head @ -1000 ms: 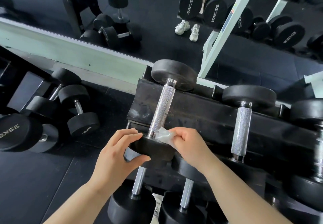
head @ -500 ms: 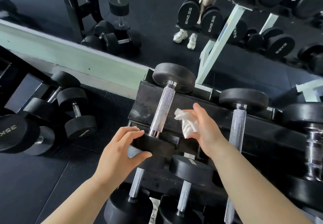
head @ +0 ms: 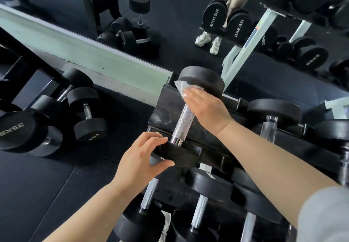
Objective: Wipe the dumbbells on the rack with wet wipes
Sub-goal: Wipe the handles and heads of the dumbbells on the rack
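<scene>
Since a moment ago our right hand [head: 205, 107] has carried the wipe [head: 182, 88] up the dumbbell [head: 186, 118] on the rack [head: 164, 109], flat fingers pressing it on the far head, left hand [head: 143, 158] gripping the near head, so wiping continues.

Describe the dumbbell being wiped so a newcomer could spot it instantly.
Start at the black rack standing before the wall mirror; on its top tier, take the leftmost dumbbell. It alone is touched: the left hand grips its near head while the right hand presses a white wet wipe on its far head.
</scene>
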